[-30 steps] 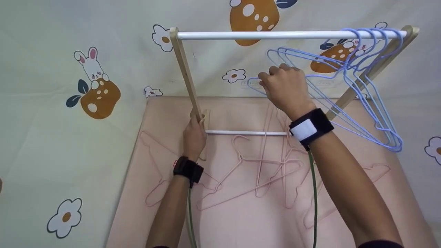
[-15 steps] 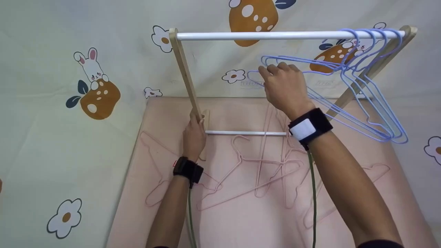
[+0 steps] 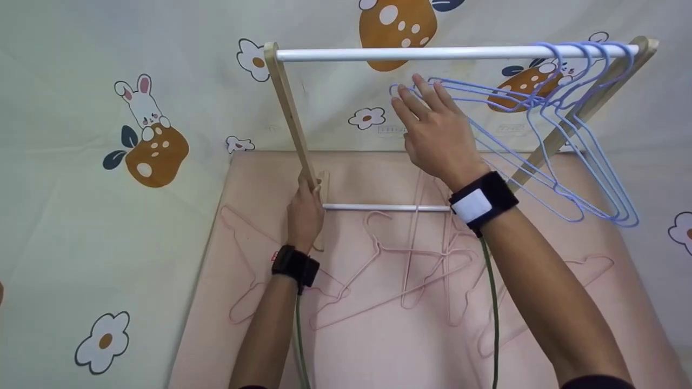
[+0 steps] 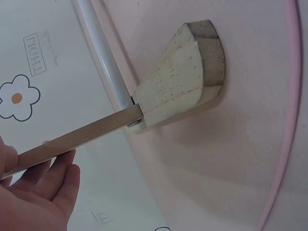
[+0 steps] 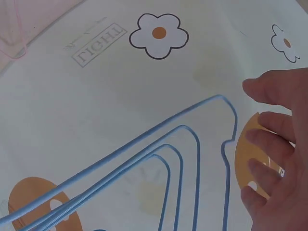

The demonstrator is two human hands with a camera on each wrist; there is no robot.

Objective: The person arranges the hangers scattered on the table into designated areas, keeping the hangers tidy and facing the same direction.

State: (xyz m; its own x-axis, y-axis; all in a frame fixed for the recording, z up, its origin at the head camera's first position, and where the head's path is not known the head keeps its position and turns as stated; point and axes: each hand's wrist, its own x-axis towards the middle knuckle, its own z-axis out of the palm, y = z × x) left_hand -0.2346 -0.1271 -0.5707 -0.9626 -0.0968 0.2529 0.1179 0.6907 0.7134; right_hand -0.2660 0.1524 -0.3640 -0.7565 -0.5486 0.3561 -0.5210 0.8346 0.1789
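My left hand (image 3: 305, 216) grips the left wooden post (image 3: 292, 113) of a clothes rack low down, near its foot. In the left wrist view its fingers and thumb wrap the post a little way from the wooden foot (image 4: 178, 72). Several blue hangers (image 3: 535, 101) hang by their hooks at the right end of the rack's white top rod (image 3: 400, 54). My right hand (image 3: 440, 135) is raised at their left tips, fingers spread and fairly straight. In the right wrist view the fingers stand apart from the nearest blue hanger corner, with nothing held.
Several pink hangers (image 3: 378, 249) lie scattered on the pink surface (image 3: 373, 346) below and in front of the rack. A white lower rod (image 3: 378, 207) joins the rack's feet. A green cable (image 3: 494, 313) runs down from the right wrist strap. Behind stands a patterned wall covering (image 3: 335, 86).
My right hand has uncurled its fingers and moved slightly up and left. The blue hangers have swung, their left tips shifting upward. My left hand stays on the post.
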